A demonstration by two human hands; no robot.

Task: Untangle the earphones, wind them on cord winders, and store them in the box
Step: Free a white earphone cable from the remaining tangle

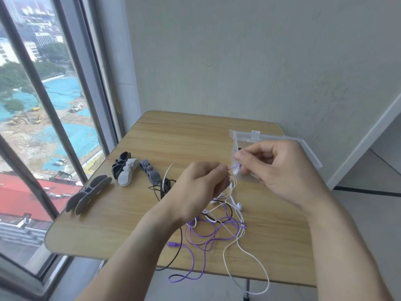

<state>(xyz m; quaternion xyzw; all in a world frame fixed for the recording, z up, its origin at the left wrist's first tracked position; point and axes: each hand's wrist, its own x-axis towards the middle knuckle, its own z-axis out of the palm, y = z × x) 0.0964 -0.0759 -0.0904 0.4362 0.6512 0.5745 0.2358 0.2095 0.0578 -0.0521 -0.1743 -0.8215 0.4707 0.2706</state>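
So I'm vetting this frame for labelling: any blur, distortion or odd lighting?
Head view: wide-angle bending bows the window frame; soft daylight, faint shadows on the table; right hand and left hand slightly soft, the purple cord between them hard to trace.

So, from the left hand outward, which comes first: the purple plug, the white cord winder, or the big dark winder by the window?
From the left hand in the head view:
1. Purple plug, just below the wrist, near the table's front edge.
2. White cord winder, off to the left.
3. Big dark winder, farthest left, by the window.
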